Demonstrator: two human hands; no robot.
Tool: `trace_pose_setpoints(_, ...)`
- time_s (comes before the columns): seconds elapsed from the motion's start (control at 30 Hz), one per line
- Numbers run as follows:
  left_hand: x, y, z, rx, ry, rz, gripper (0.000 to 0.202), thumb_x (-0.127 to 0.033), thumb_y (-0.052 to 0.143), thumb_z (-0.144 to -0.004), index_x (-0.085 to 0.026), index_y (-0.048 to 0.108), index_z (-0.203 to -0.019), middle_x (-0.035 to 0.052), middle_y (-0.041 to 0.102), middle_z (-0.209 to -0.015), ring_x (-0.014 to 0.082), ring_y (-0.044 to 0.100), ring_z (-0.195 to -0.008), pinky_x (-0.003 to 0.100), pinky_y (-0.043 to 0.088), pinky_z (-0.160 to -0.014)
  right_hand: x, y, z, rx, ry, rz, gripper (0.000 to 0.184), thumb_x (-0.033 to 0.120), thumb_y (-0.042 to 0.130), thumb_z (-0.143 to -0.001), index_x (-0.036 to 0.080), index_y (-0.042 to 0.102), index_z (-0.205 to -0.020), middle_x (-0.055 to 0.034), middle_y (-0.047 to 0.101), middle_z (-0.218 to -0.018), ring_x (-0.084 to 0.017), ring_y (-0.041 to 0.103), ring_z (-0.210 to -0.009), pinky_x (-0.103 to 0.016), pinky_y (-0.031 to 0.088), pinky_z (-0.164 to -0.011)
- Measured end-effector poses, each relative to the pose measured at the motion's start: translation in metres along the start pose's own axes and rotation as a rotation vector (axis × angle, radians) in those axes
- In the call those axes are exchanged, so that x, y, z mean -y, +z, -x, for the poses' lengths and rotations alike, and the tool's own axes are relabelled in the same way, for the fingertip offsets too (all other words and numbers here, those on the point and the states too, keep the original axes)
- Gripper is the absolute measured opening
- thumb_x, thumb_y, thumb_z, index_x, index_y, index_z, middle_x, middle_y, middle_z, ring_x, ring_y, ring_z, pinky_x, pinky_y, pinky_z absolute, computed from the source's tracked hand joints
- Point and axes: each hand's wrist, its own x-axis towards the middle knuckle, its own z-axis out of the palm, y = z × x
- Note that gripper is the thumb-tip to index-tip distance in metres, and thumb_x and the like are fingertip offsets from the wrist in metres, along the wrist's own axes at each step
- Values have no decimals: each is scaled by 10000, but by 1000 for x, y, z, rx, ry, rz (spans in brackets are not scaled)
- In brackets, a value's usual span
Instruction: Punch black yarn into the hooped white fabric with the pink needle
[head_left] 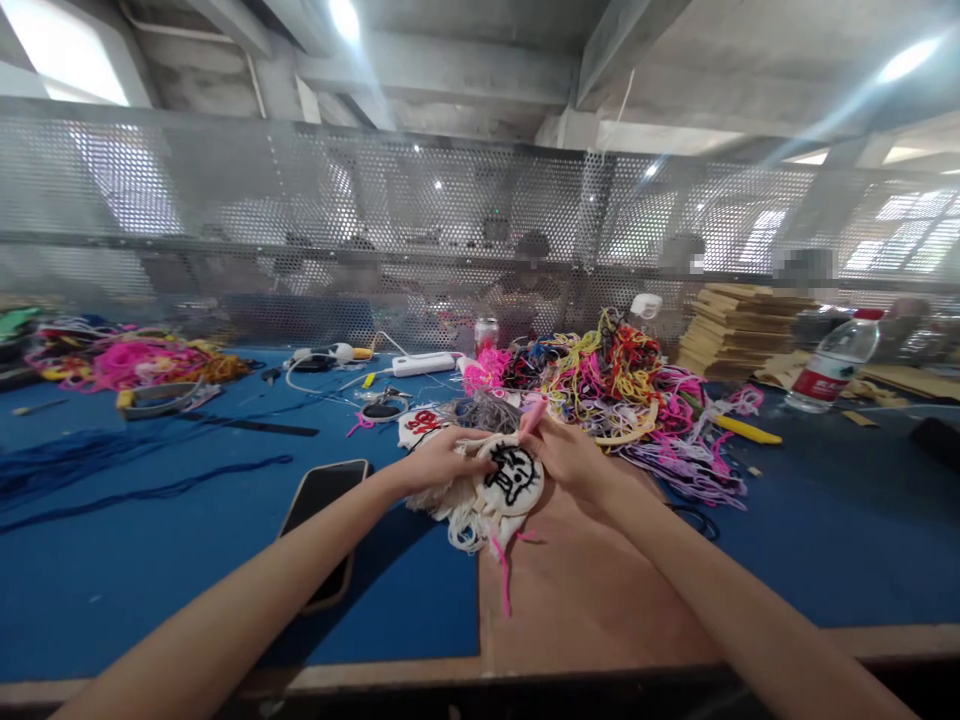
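Observation:
My left hand (448, 462) is closed on the left edge of a small round embroidery piece (531, 482), white cloth with a black stitched figure. My right hand (568, 455) is at the piece's upper right edge, its fingers pinched around a slim pink thing (534, 414) whose kind I cannot make out. White yarn (466, 530) hangs in loops below my left hand. A pink strand (505, 580) dangles from the cloth's lower edge. Just behind my left hand is another white patch with red stitching (421, 426).
A heap of colourful yarn (600, 380) lies behind my hands, a phone (330, 500) to the left. Farther right are a yellow-handled tool (748, 430), a water bottle (834, 362) and stacked brown cardboard (739, 330). A perforated metal screen (465, 200) stands behind the blue table (420, 620).

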Motion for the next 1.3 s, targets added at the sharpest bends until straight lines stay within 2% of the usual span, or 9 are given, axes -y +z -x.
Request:
trace_pose_setpoints(0.23, 0, 1, -1, 6, -13, 38, 410, -262, 602, -703, -173, 587, -1103, 50, 652, -1004, 164, 586, -841, 273, 456, -771, 0, 0, -1, -16, 23, 79, 205, 306, 301, -897, 185, 453, -962, -83, 582, -861, -191, 569, -712, -289, 419, -649)
trace_pose_setpoints(0.4, -3, 2, 1, -9, -31, 20, 417, -268, 603, -692, -161, 589, -1095, 48, 653, -993, 168, 581, -834, 280, 455, -769, -6, 5, 2, -53, -17, 13, 160, 292, 352, -887, 191, 459, -949, -63, 588, -849, -156, 559, -670, -257, 415, -632)
trace_pose_setpoints(0.6, 0, 1, 0, 5, 35, -35, 388, -287, 584, -711, -158, 597, -1076, 47, 649, -998, 166, 566, -823, 265, 439, -754, -10, 4, 3, 17, -112, -51, 132, 285, 367, -891, 198, 461, -863, -29, 567, -800, -125, 536, -668, -219, 396, -621)
trace_pose_setpoints(0.77, -1, 1, 1, 21, 46, -75, 366, -276, 549, -735, -158, 589, -1080, 32, 654, -936, 151, 562, -767, 244, 425, -704, -10, 4, -1, 100, -208, 109, 152, 253, 370, -894, 187, 491, -829, -50, 532, -877, -140, 507, -738, -236, 385, -643)
trace_pose_setpoints(0.9, -1, 2, 1, -31, 27, -90, 385, -308, 584, -708, -165, 591, -1065, 28, 648, -953, 169, 565, -810, 243, 423, -714, -9, 4, -1, 98, -201, 94, 143, 226, 370, -895, 178, 497, -849, -50, 524, -879, -140, 498, -753, -239, 393, -660)
trace_pose_setpoints(1.03, -2, 3, 0, -120, 17, -141, 420, -381, 663, -632, -155, 608, -982, 24, 635, -901, 178, 550, -816, 237, 417, -697, -5, 2, -1, 39, -231, 84, 170, 229, 360, -898, 170, 503, -827, -50, 523, -827, -148, 481, -748, -257, 394, -676)
trace_pose_setpoints(1.13, -2, 4, -3, -175, 51, -182, 352, -461, 555, -718, -140, 631, -842, 19, 605, -790, 161, 524, -756, 237, 395, -664, -3, -1, -1, 19, -271, 81, 163, 222, 372, -894, 169, 505, -818, -48, 528, -806, -151, 472, -748, -264, 390, -682)
trace_pose_setpoints(1.2, 0, 4, -4, -222, 57, -192, 386, -488, 483, -759, -132, 622, -703, 18, 572, -723, 145, 500, -703, 236, 377, -640, -1, -3, -2, 34, -289, 73, 150, 210, 382, -890, 168, 507, -819, -47, 536, -805, -153, 473, -759, -267, 390, -695)
trace_pose_setpoints(1.3, 3, 2, -4, -177, -59, -102, 398, -507, 531, -717, -129, 591, -610, 7, 527, -648, 117, 456, -606, 226, 340, -558, 1, -3, -3, 72, -290, 62, 130, 201, 405, -881, 165, 506, -809, -49, 546, -807, -154, 474, -764, -269, 387, -697)
